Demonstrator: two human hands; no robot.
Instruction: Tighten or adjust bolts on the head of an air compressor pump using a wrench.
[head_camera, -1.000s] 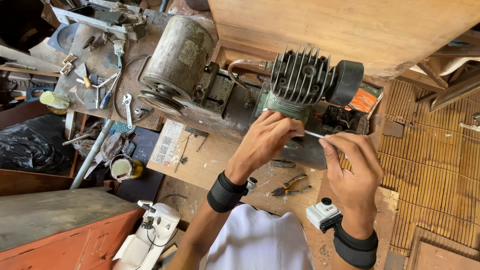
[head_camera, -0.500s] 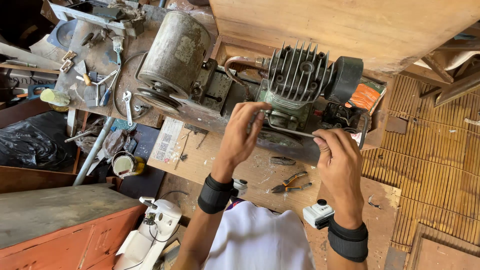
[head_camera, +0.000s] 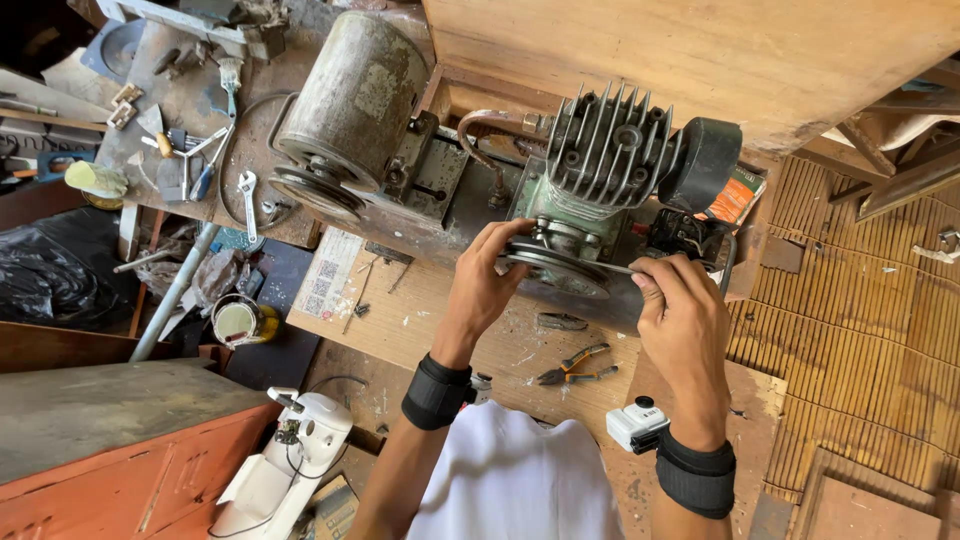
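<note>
Head cam, looking down: left hand (head_camera: 487, 287) w/ fingers curled onto the rim of the pulley wheel (head_camera: 556, 262) at the front of the green compressor pump (head_camera: 600, 175), gripping it. Right hand (head_camera: 683, 327) clenched round a thin metal rod tool (head_camera: 612, 267), its tip against the pulley's right side. Pump sits on a rusty base next to the grey motor (head_camera: 355, 100), both on the wooden bench (head_camera: 430, 310). Orange-handled pliers (head_camera: 575, 364) lie on the bench btwn the forearms; adjustable wrench (head_camera: 247, 195) well off to the left among other tools. Black wristbands on both wrists.
</note>
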